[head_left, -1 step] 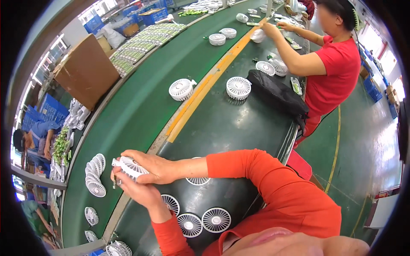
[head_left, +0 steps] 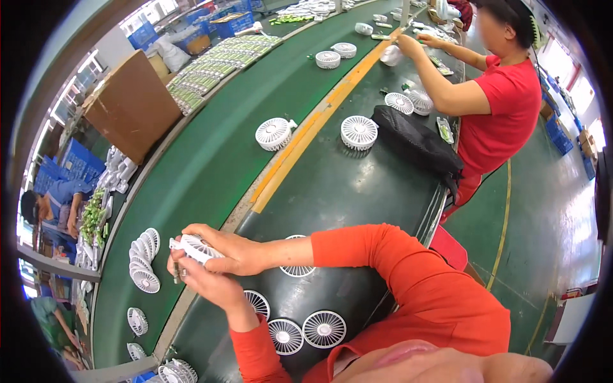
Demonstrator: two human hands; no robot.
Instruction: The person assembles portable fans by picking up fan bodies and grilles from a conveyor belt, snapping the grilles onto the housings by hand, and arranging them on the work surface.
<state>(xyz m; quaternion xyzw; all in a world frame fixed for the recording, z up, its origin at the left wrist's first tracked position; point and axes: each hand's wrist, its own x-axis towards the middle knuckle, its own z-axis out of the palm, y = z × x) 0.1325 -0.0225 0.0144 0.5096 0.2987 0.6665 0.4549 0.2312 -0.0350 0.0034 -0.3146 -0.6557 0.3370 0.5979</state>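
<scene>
Both my hands meet over the near edge of the green belt (head_left: 211, 159). My right hand (head_left: 230, 250), reaching in from the right in an orange sleeve, grips a small white fan (head_left: 191, 246) from above. Just below it, my left hand (head_left: 203, 283) cups the fan from underneath, and a small dark part (head_left: 175, 272) shows at its fingers. Several white round fan grilles (head_left: 324, 329) lie flat on the dark belt under my arms. A stack of grilles (head_left: 143, 258) leans on the green belt to the left of my hands.
Two white fans (head_left: 274, 133) (head_left: 359, 131) sit further up, either side of a yellow strip (head_left: 300, 153). A black bag (head_left: 415, 140) lies beside a co-worker in a red shirt (head_left: 501, 108). A cardboard box (head_left: 131, 105) stands far left; another person (head_left: 54, 207) sits beyond.
</scene>
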